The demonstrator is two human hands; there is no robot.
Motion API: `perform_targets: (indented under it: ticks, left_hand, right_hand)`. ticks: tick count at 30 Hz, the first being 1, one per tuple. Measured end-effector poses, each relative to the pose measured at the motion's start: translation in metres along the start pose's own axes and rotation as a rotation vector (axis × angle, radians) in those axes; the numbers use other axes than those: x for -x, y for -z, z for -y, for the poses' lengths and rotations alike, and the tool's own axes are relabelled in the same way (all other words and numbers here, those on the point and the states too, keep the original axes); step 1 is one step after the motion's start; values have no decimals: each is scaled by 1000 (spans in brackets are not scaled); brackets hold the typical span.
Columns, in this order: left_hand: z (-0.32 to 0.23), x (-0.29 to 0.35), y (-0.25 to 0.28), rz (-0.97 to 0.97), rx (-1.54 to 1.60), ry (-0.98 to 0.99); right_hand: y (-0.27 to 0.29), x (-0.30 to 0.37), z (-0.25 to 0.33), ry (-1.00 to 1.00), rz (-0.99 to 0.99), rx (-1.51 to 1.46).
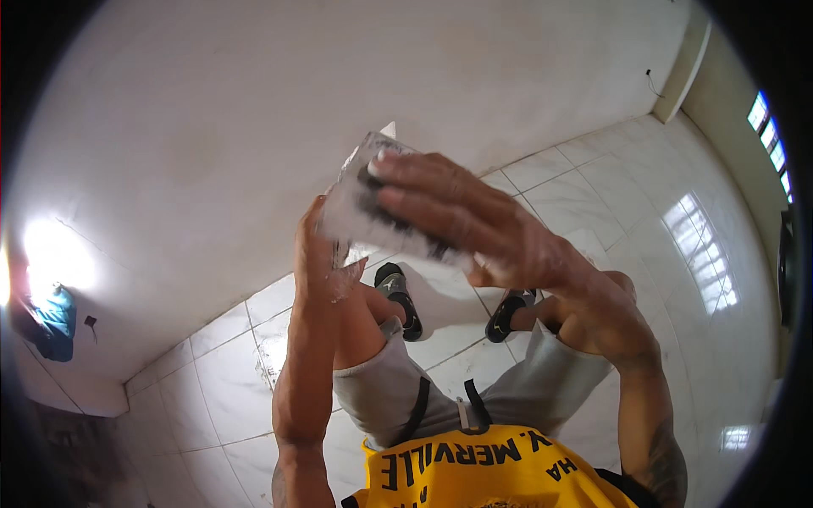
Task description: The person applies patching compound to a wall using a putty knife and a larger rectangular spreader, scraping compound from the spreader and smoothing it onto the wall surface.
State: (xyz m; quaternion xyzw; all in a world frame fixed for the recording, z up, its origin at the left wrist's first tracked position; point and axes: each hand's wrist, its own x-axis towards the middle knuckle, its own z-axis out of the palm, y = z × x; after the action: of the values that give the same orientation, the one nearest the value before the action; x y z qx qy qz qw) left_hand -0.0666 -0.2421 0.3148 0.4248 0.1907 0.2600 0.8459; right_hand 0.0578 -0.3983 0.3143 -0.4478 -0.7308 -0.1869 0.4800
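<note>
Over the wall's foot, my right hand (474, 212) grips a flat, rectangular plastering trowel (343, 222). White paste smears its metal face, and a dark strip runs under my fingers. My left hand (315, 254) is closed behind the trowel's lower left side. Most of its fingers are hidden there, so what it grips is not clear. A thin white edge (389, 129) sticks out past the trowel's top corner, and white material shows below it near my left thumb. Whitish residue coats my right fingers and left wrist.
A pale, patchy wall (254, 110) rises ahead. Glossy marbled tiles (584, 195) cover the floor, where my black shoes (398, 300) stand apart. At far left are a bright light (58, 254) and a blue-green cloth-like item (55, 326). Wires poke from the wall (650, 78) at right.
</note>
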Motion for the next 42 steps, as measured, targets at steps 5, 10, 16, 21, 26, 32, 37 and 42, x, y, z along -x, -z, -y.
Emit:
perform_targets:
  ticks: [5,10,16,21,26,32,37,42]
  left_hand:
    - [2,13,22,390,-460,-414]
    - [15,21,10,42,-28,88]
    - [10,23,14,-154,-183,29]
    - [17,19,17,-126,-241,26]
    - [37,22,48,-48,-498,-71]
    - [26,21,39,341,-1328,-737]
    - [30,19,19,399,-1317,-1156]
    - [28,7,42,416,-1266,-1083]
  right_hand:
    - [5,17,26,-38,181,212]
    - [18,57,26,-115,256,297]
    - [40,115,21,-462,436,418]
    - [52,135,56,-710,223,339]
    - [51,135,106,-899,-45,202]
    - [58,116,112,-924,-90,183]
    - [68,109,122,-932,-91,222]
    - [75,85,122,-966,-67,269]
